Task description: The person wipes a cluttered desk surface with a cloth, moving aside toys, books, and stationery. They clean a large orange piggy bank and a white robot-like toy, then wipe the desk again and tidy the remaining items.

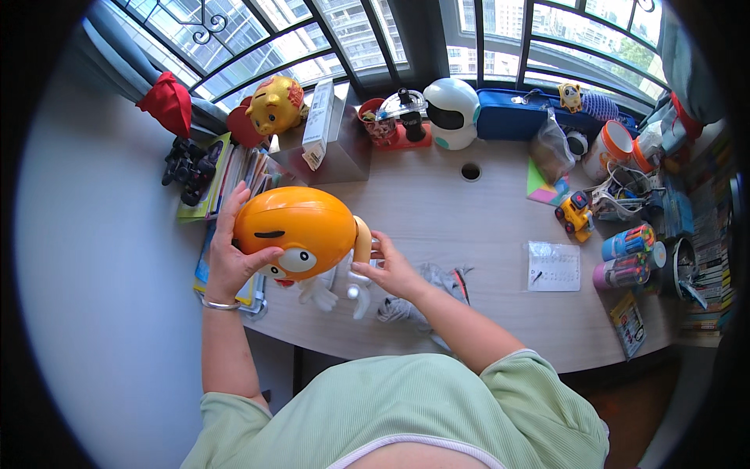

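Note:
My left hand [237, 258] holds the side of a large orange cartoon-character figure [299, 220], its thumb on the front near the white eyes. On the figure's right side my right hand [389, 267] grips its bent, cream-coloured arm [362, 240] between thumb and fingers. White gloved hands [319, 293] of the figure show below the orange body, over the desk. A grey cloth item [410, 308] with a red-edged part lies on the desk beneath my right forearm. The figure's lower parts are mostly hidden behind its body.
A wooden desk [469, 211] bears books [243, 170] at the left, a golden piggy bank [275, 105] on a grey box [340, 140], and a white toy robot [451, 114] at the back. To the right are a yellow toy truck [575, 216], marker tubs [627, 243] and a paper pad [554, 267].

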The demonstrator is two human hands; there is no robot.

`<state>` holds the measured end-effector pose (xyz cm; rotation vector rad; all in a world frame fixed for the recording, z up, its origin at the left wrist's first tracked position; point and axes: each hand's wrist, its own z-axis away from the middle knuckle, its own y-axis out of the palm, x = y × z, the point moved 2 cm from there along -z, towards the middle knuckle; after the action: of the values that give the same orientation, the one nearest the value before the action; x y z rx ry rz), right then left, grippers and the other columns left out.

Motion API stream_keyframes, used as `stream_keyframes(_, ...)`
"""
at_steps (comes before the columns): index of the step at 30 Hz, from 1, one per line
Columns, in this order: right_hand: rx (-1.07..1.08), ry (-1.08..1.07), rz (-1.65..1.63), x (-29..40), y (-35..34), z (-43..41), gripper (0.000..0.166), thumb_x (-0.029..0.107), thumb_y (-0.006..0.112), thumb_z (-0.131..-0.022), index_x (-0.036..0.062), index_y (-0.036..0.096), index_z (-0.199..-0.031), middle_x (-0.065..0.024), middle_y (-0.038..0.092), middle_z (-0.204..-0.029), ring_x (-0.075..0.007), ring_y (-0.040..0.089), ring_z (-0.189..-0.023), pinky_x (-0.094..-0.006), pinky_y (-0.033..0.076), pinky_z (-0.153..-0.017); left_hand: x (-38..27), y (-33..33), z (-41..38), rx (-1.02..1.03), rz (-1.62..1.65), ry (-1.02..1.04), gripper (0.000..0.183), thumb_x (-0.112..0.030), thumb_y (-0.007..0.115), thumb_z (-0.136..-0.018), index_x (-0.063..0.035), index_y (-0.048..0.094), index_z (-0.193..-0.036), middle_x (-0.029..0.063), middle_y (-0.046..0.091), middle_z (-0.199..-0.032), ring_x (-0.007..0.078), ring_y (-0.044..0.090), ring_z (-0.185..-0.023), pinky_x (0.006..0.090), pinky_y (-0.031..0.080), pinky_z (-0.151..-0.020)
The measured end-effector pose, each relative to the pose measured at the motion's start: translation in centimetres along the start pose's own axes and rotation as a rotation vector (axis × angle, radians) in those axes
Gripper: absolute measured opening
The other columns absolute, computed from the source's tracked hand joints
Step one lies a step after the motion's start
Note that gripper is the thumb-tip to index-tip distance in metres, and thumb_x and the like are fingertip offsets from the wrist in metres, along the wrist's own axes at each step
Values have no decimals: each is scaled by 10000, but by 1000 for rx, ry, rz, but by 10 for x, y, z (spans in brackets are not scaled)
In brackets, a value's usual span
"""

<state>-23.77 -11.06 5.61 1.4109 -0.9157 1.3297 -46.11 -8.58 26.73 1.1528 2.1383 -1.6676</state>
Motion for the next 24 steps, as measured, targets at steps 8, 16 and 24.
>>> stream_keyframes(8, -279, 118, 183, -29, -95, 14, 801, 401, 759, -814, -17, 371, -1376, -174, 532, -1262, -236, 551, -1101, -364, 485, -913, -11, 4, 14, -40, 132, -96, 1095, -558, 868, -546, -89, 394, -1415, 121, 500, -1341, 233, 581, -1133, 365, 504, -969)
stream_keyframes(16, -661, -419, 874, 57, -214, -85, 892, 439, 821, -703, 4, 392, -1352, -215, 450, -1352, -346, 484, -1204, -407, 434, -981, 1, 2, 30, -98, -10, -10, 1121, -680, 800, -550, -88, 397, -1412, 133, 502, -1331, 262, 538, -1193, 373, 478, -990)
stream_keyframes(24, -429, 52, 1502, 136, -230, -186, 1236, 584, 825, -563, 116, 200, -1521, -196, 210, -1548, -345, 187, -1438, -439, 227, -1152, 7, -12, 66, -235, -104, -61, 1040, -736, 667, -686, -78, 366, -1433, 176, 414, -1447, 307, 415, -1335, 437, 347, -1104)
